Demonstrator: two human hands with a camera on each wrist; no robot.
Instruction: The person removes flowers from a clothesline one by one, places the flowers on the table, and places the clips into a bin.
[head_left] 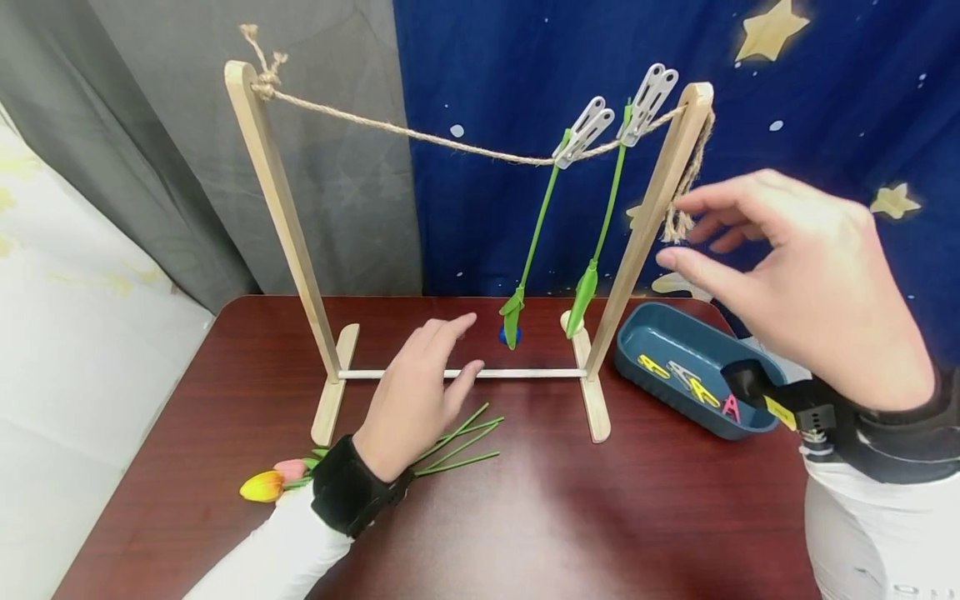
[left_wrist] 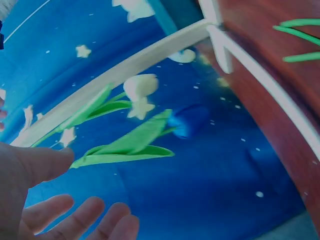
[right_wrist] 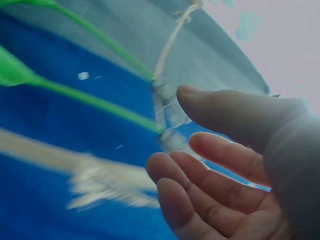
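Two artificial tulips hang upside down from a twine line [head_left: 420,133], each held by a white clothespin: a blue tulip [head_left: 509,336] under the left clothespin [head_left: 588,133] and a white tulip [head_left: 572,323] under the right clothespin [head_left: 651,104]. My left hand [head_left: 420,392] hovers empty left of the blue tulip, thumb and fingers apart. In the left wrist view the blue bloom [left_wrist: 187,121] and white bloom [left_wrist: 141,87] lie beyond the fingers. My right hand [head_left: 810,267] is raised beside the right post, loosely bent and holding nothing. The frayed twine end [head_left: 678,225] hangs near its fingertips.
A wooden stand [head_left: 281,217] with a white crossbar [head_left: 525,373] carries the twine. Below my left wrist lie more tulips, one yellow-orange [head_left: 262,487] and one pink [head_left: 288,471]. At right, a blue bin [head_left: 652,333] contains several small clothespins [head_left: 703,392]. Curtains [head_left: 495,50] hang behind.
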